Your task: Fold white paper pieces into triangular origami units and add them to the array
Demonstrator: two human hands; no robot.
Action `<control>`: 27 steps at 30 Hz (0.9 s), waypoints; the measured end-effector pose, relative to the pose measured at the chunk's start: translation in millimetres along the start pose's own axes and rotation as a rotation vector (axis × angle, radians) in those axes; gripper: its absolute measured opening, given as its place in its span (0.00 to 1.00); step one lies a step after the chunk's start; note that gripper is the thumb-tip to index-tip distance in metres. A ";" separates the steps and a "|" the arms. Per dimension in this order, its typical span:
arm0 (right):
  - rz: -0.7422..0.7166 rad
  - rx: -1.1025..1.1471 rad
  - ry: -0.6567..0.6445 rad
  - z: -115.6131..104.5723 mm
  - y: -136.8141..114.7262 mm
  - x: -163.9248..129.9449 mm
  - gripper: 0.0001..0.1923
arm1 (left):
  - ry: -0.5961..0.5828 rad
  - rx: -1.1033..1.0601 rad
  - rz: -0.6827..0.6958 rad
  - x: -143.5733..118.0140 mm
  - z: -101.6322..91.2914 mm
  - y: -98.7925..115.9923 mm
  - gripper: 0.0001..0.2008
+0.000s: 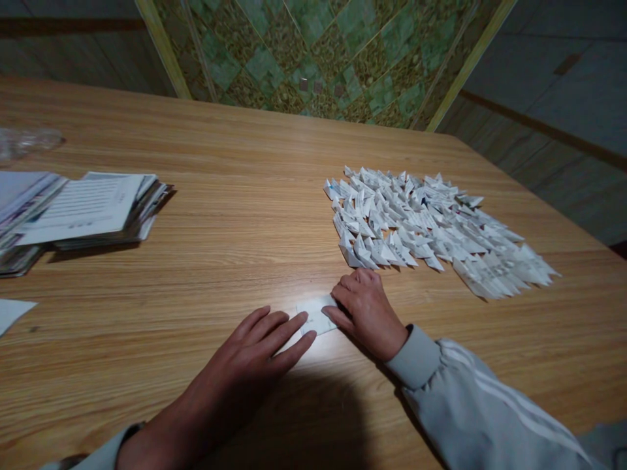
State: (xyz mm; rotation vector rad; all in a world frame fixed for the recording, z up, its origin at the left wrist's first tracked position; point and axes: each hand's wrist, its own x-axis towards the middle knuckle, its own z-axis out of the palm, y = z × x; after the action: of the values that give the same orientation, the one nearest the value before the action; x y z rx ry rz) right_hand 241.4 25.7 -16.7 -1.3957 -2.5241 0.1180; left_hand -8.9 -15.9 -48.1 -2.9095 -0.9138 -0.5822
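Observation:
A small white paper slip lies flat on the wooden table near its front edge. My left hand lies flat with its fingers stretched out, the fingertips pressing the slip's left end. My right hand has its fingers curled and pinches the slip's right edge against the table. Just beyond my right hand lies a wide heap of several folded white paper triangles.
Stacks of printed paper and booklets sit at the table's left side, with a loose white sheet corner nearer the front. Clear plastic lies at the far left. A green patterned wall panel stands behind the table.

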 end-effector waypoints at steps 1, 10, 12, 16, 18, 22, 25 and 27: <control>0.010 0.003 -0.002 -0.4 -0.2 -0.3 0.10 | -0.001 0.000 0.002 -0.5 0.8 -0.3 0.25; -0.061 0.113 0.030 1.1 -17.3 -8.4 0.33 | -0.032 0.028 -0.016 1.4 0.0 1.3 0.27; -0.060 0.080 0.006 3.7 -18.4 -10.2 0.32 | -0.049 0.039 -0.017 1.6 -1.7 1.8 0.29; -0.073 0.036 -0.031 6.0 -14.9 -12.8 0.33 | -0.101 0.068 -0.040 0.3 -7.2 2.8 0.30; -0.069 0.025 -0.048 5.9 -12.0 -13.8 0.33 | -0.118 0.069 -0.048 -1.1 -9.8 2.9 0.30; -0.048 0.006 -0.067 5.7 -5.9 -15.6 0.33 | -0.137 0.052 -0.039 -4.8 -12.6 1.5 0.31; -0.027 0.000 -0.056 5.7 -1.1 -16.1 0.31 | -0.122 0.049 -0.029 -9.8 -13.8 -0.2 0.30; -0.026 0.002 -0.042 5.3 1.7 -15.8 0.29 | -0.109 0.060 -0.014 -15.2 -14.5 -0.4 0.28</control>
State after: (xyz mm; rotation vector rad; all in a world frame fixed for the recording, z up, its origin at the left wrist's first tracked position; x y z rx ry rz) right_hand 249.4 13.5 -25.1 -1.3736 -2.5745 0.1470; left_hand -25.5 -25.9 -40.1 -2.9080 -0.9472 -0.3924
